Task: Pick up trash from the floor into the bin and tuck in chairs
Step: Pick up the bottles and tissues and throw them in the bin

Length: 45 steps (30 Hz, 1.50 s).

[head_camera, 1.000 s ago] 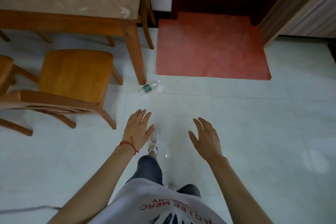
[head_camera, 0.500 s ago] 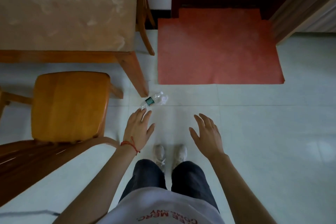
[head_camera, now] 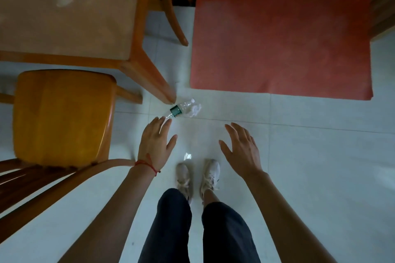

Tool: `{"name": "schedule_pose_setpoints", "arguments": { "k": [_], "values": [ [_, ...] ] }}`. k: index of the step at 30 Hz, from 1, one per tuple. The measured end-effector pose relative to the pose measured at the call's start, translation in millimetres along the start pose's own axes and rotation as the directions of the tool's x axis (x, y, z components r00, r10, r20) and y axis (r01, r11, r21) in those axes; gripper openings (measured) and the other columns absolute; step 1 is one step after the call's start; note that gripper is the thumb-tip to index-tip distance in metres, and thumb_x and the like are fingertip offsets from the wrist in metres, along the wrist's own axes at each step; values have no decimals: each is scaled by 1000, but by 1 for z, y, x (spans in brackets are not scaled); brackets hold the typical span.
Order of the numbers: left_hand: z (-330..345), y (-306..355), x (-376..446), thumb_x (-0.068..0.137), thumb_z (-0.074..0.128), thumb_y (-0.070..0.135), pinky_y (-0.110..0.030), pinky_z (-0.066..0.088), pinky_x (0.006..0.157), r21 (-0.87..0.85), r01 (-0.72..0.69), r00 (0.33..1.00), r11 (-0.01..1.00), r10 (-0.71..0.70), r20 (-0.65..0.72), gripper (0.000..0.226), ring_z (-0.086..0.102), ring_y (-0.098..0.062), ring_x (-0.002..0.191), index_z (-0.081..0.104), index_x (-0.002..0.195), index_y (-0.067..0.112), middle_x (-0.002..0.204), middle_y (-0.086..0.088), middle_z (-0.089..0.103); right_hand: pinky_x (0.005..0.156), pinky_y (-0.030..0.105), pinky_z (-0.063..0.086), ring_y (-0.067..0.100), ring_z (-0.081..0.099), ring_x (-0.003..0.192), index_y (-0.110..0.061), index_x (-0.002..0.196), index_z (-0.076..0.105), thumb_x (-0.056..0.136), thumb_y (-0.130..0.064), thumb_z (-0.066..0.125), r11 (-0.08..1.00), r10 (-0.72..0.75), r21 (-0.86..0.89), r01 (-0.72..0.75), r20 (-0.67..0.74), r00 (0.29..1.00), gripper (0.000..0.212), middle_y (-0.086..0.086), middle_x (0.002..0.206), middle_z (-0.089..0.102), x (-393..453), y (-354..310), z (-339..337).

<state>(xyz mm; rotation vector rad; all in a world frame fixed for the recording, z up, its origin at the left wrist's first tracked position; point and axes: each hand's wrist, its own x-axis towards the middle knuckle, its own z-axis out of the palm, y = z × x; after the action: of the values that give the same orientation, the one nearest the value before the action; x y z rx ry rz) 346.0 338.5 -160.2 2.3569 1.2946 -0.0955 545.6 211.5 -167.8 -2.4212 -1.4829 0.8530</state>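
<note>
A crushed clear plastic bottle [head_camera: 181, 110] with a green label lies on the white tile floor beside the table leg [head_camera: 154, 80]. A crumpled white scrap [head_camera: 195, 110] lies against it. My left hand [head_camera: 155, 143], with a red string at the wrist, hovers with straight fingers just below the bottle, its fingertips overlapping the bottle's near end in the image. My right hand [head_camera: 240, 148] is spread and holds nothing, to the right of the bottle. A wooden chair [head_camera: 62, 115] stands pulled out from the table at the left.
The wooden table [head_camera: 64, 13] fills the upper left. Another chair's legs [head_camera: 173, 17] show behind it. A red mat [head_camera: 280, 34] covers the floor at the upper right. My two feet [head_camera: 197, 175] stand just below the hands. No bin is in view.
I have come closer to the bottle and look more steeply down. Both feet now stand together. My left hand has reached up to the bottle's near end.
</note>
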Motion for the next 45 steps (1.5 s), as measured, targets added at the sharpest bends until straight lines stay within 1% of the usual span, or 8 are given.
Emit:
{"name": "schedule_pose_setpoints", "arguments": {
  "k": [7,23,28,33,37,38,41,45],
  "values": [
    [61,-20,46,85,59,18,-49,35,103,-16,9,1000,1000,-9,4,46,41,-41,127,48,125,-1,132,-25,50,105,39,33,26,33,133,-11,135,37,92,-37,46,1000,14,13,-14,28,999,52,12,144,38,62,42,46],
    [249,-123,160,85,59,17,-47,38,101,-49,-37,997,998,40,62,45,45,-40,121,48,124,-2,127,-25,53,104,39,35,27,39,129,-10,134,40,90,-36,51,998,-54,41,52,58,997,53,12,142,41,180,110,234],
    [307,-167,189,84,61,17,-39,39,99,-134,-17,997,991,27,70,46,46,-37,120,48,125,0,127,-23,53,101,40,38,28,41,128,-11,133,42,88,-35,54,995,-95,40,93,47,994,52,13,140,44,225,127,292],
    [361,-213,222,83,63,17,-31,37,96,-218,71,996,973,-58,64,47,49,-35,115,49,124,-1,124,-21,56,99,40,40,27,42,127,-11,132,43,87,-36,55,992,-117,49,116,17,993,52,11,138,46,266,143,347],
    [402,-239,247,79,67,16,-16,33,88,-282,106,994,954,-100,37,47,55,-33,108,51,121,-1,117,-21,61,99,39,39,26,41,127,-13,133,42,87,-36,55,991,-123,61,122,11,992,53,9,139,45,293,158,387],
    [412,-245,253,78,69,16,-17,35,88,-295,112,994,949,-106,35,48,55,-33,108,52,121,0,117,-20,61,99,38,39,25,41,127,-14,133,42,87,-36,55,990,-127,63,126,12,992,52,9,139,44,299,162,395],
    [436,-259,271,73,74,21,-36,42,94,-304,143,990,942,-137,44,58,53,-33,111,51,122,0,119,-20,60,99,38,39,25,42,126,-14,132,43,87,-36,55,987,-149,64,148,3,989,52,8,139,45,315,171,415],
    [461,-272,287,63,80,28,-45,46,87,-259,183,983,948,-179,40,67,55,-37,104,53,118,1,111,-23,61,98,38,39,26,44,125,-13,131,45,86,-35,57,982,-185,48,185,-10,983,52,9,138,47,330,184,436]
  ]
}}
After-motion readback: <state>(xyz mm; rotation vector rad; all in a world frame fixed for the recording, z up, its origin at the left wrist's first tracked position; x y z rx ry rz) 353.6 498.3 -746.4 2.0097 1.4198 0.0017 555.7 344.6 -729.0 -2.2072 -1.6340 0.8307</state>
